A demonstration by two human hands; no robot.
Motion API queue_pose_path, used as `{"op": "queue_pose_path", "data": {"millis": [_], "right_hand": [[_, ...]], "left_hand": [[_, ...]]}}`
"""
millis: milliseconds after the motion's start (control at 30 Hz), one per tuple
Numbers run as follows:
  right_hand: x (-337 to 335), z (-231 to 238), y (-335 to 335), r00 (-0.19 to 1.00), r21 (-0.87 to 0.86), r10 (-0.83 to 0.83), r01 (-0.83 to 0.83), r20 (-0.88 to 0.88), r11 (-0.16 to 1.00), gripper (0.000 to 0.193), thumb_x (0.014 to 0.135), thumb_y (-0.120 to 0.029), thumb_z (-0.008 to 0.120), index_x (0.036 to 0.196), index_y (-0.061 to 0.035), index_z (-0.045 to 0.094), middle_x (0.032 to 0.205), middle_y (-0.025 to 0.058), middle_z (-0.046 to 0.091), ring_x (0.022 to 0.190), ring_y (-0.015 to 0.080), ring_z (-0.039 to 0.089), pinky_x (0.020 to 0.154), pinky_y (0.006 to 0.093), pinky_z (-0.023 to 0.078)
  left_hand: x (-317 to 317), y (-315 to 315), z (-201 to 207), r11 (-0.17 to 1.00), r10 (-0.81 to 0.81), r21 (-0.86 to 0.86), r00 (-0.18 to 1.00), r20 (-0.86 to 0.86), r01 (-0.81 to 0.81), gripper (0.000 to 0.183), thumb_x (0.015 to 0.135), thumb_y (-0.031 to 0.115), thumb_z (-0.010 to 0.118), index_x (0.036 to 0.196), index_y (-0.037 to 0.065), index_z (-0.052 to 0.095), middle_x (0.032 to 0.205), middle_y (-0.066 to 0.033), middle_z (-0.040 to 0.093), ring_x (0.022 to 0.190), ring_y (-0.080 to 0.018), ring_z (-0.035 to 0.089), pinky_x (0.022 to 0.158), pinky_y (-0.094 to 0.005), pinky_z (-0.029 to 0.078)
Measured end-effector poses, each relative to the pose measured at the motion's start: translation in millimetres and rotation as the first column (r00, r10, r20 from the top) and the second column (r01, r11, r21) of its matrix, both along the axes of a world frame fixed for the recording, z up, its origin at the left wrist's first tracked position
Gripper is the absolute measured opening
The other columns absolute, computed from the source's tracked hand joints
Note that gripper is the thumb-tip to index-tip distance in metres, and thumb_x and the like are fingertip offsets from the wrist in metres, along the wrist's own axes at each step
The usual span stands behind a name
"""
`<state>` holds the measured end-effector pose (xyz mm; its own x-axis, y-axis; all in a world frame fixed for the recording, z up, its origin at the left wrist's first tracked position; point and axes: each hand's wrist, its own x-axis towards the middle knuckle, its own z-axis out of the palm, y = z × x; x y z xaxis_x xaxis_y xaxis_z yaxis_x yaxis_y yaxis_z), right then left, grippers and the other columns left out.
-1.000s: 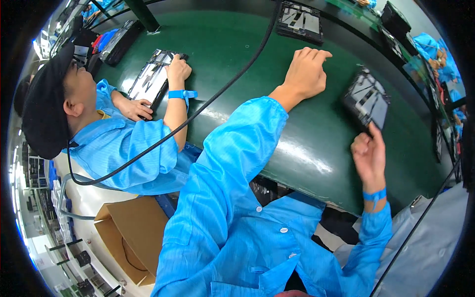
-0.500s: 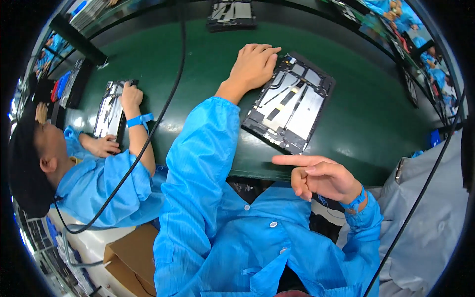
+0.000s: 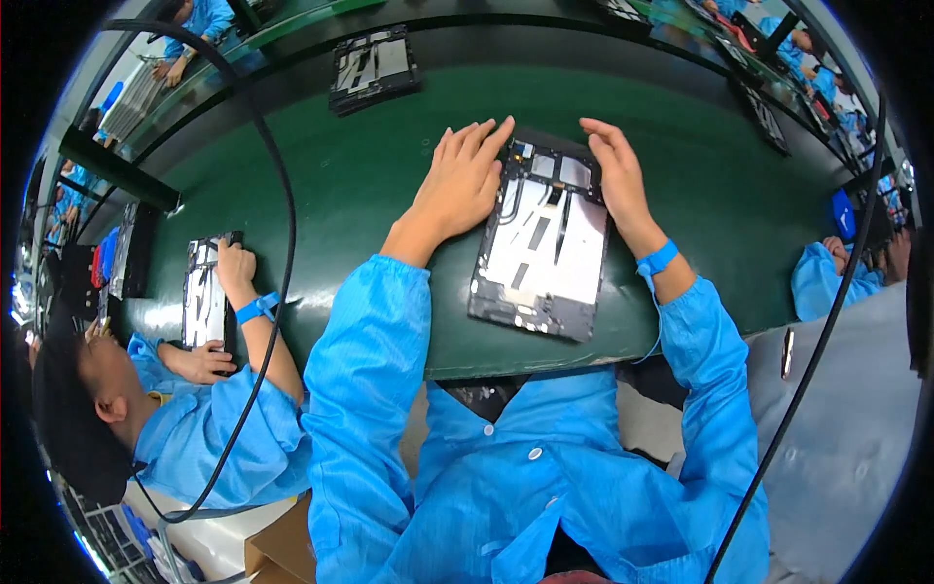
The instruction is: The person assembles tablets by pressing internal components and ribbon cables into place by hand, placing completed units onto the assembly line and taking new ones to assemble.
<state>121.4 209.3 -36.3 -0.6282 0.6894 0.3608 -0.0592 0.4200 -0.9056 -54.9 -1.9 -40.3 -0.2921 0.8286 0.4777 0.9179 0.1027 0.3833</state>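
An opened tablet (image 3: 550, 234) lies on the green table in front of me, its silver batteries, black flat cables and circuit boards exposed. My left hand (image 3: 457, 185) rests along its left edge, fingers stretched out past the upper left corner and thumb against the side. On the other side, my right hand (image 3: 620, 180) is at the upper right edge, fingers extended and slightly curved, with the palm beside the frame. A blue wrist strap (image 3: 657, 259) with a thin cord circles my right wrist. Whether fingertips reach under the tablet is hidden.
Another opened tablet (image 3: 375, 68) lies farther back on the table. To my left, a co-worker (image 3: 209, 419) in blue handles a similar tablet (image 3: 204, 292). A black cable (image 3: 282, 195) hangs across the left side. Someone's blue sleeve (image 3: 827, 282) rests at the right edge.
My right hand has moved up from the near edge to the tablet's right side, its pointing finger now beside the others. The tablet sits straighter and my view has shifted.
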Motion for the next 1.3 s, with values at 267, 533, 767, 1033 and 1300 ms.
{"op": "queue_pose_path", "data": {"millis": [267,533,767,1033,1300], "right_hand": [[4,20,5,0.946,-0.209,0.323,-0.321,-0.027,0.924,0.033,0.115,-0.021,0.058,0.134,-0.0010,0.076,0.126,0.0093,0.077,0.121,0.0163,0.067,0.108,0.0320,0.050],[15,43,-33,0.930,0.070,0.310,-0.329,0.198,0.942,0.021,0.105,-0.007,0.064,0.119,-0.0040,0.080,0.112,0.0083,0.076,0.115,0.0192,0.066,0.102,0.0344,0.053],[23,46,-44,0.926,0.344,0.305,-0.367,0.222,0.864,0.020,0.097,-0.005,0.067,0.113,-0.0068,0.080,0.114,0.0105,0.071,0.117,0.0317,0.060,0.104,0.0436,0.050],[28,59,-42,0.954,0.309,-0.042,-0.053,0.296,0.950,0.026,0.100,-0.023,0.075,0.118,-0.0051,0.071,0.097,0.0195,0.073,0.089,0.0399,0.073,0.076,0.0480,0.058],[49,120,-39,0.474,-0.115,0.215,-0.230,0.854,0.966,0.074,0.108,-0.056,0.067,0.147,0.0051,0.055,0.080,0.0284,0.075,0.062,0.0358,0.078,0.057,0.0445,0.059]], "left_hand": [[20,-6,28,0.971,-0.239,0.058,0.938,0.252,0.231,0.086,0.083,0.005,0.049,0.169,0.011,0.047,0.172,-0.0239,0.042,0.162,-0.0431,0.035,0.137,-0.0576,0.023],[19,-14,46,0.983,-0.178,0.111,0.896,0.407,0.145,0.064,0.089,0.003,0.048,0.152,0.005,0.061,0.139,-0.0241,0.064,0.134,-0.0406,0.059,0.121,-0.0471,0.044],[27,-16,50,0.990,-0.138,0.015,0.952,0.272,0.139,0.043,0.096,0.007,0.060,0.138,0.002,0.066,0.122,-0.0184,0.065,0.117,-0.0390,0.061,0.107,-0.0472,0.049],[33,-24,57,0.989,-0.090,-0.116,0.994,0.067,0.097,0.044,0.102,0.014,0.064,0.145,0.008,0.067,0.128,-0.0189,0.063,0.128,-0.0408,0.059,0.126,-0.0645,0.036],[48,-37,49,0.979,0.151,-0.135,0.988,-0.015,-0.151,0.053,0.106,0.020,0.065,0.158,0.011,0.058,0.140,-0.0203,0.060,0.142,-0.0422,0.053,0.131,-0.0655,0.031]]}}
